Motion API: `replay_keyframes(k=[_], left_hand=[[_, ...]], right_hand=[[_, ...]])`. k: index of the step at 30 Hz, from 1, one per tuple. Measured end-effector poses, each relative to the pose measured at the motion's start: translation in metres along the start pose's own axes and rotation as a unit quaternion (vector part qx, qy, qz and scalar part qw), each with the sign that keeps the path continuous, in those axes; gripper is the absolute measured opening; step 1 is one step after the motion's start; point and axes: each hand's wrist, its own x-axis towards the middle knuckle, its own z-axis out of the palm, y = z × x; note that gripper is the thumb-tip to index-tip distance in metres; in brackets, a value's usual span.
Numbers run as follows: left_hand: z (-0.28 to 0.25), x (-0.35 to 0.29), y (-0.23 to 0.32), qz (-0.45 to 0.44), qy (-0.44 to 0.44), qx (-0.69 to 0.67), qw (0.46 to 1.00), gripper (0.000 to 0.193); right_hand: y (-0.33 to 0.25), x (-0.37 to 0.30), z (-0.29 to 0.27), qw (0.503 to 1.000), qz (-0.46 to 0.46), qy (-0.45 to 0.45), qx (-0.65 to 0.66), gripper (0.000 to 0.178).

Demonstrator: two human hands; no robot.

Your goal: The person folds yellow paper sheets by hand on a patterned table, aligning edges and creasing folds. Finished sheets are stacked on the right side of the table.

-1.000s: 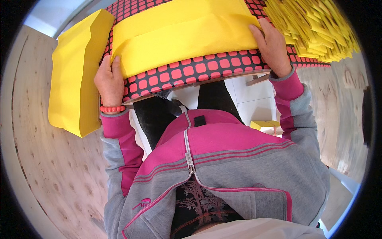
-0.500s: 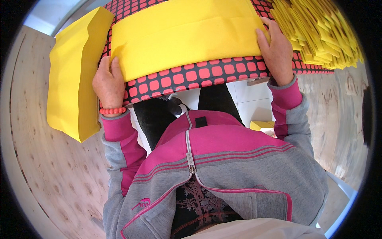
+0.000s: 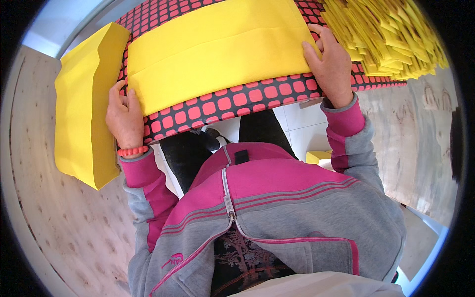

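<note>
A folded yellow sheet (image 3: 217, 54), fabric-like with a crease across it, lies flat in front of me on the red-and-black patterned table cover (image 3: 240, 99). My left hand (image 3: 123, 114), a red bead bracelet at its wrist, rests at the sheet's near left corner. Its thumb and fingers are apart and grip nothing. At the right edge is my right hand (image 3: 330, 64), open, with the thumb tip at the sheet's border and the fingers spread beyond it.
To my left, a thick yellow stack (image 3: 81, 109) stands on pale wooden boards (image 3: 44, 198). A pile of folded yellow pieces (image 3: 391, 37) fills the far right of the table. Below, something yellow (image 3: 316, 157) sits near the white tiled floor (image 3: 302, 119).
My left hand has loosened from the sheet's corner, which now lies smooth. My right hand's fingers have moved a little off the right edge. The whole view has shifted slightly.
</note>
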Motion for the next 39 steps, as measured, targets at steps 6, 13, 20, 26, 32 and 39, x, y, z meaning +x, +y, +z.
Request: replay_keyframes(k=[6, 13, 20, 26, 32, 39], left_hand=[[0.001, 0.002, -0.004, 0.055, 0.039, 0.015, 0.998, 0.03], [-0.003, -0.004, 0.004, 0.048, 0.063, 0.122, 0.989, 0.033], [0.021, -0.025, 0.085, 0.313, 0.03, 0.023, 0.949, 0.046], [0.051, -0.048, 0.134, 0.348, -0.103, -0.037, 0.931, 0.066], [0.045, -0.057, 0.116, 0.302, -0.116, 0.035, 0.946, 0.079], [0.042, -0.054, 0.109, 0.308, -0.123, 0.056, 0.942, 0.08]], right_hand=[[0.003, 0.001, 0.002, 1.0, 0.003, -0.004, -0.017, 0.037], [0.005, 0.0, 0.001, 0.999, 0.017, -0.027, 0.01, 0.037], [0.006, 0.001, 0.003, 1.0, 0.006, -0.018, 0.019, 0.035], [0.008, 0.002, 0.003, 0.999, 0.003, -0.023, 0.039, 0.035], [0.01, 0.002, 0.003, 0.999, 0.018, -0.026, 0.037, 0.034], [0.004, -0.014, -0.008, 0.997, 0.033, 0.015, -0.071, 0.032]])
